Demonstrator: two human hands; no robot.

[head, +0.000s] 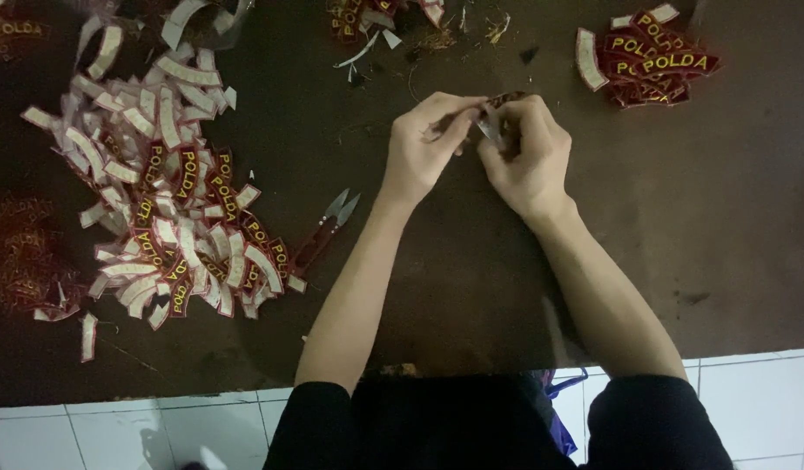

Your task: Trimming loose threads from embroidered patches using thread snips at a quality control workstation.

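Observation:
My left hand (425, 148) and my right hand (525, 152) meet above a dark brown mat (471, 261). Between their fingertips they pinch one small curved dark-red patch (497, 109) with yellow stitching. Both hands grip it, mostly hiding it. Small thread snips (325, 228) with a dark red handle lie on the mat to the left of my left forearm, blades pointing up-right.
A large heap of curved red patches (171, 191), many white side up, covers the mat's left. A neater stack of patches (650, 57) sits top right. Scraps and threads (393, 26) lie at top centre. White floor tiles (114, 435) border the mat's near edge.

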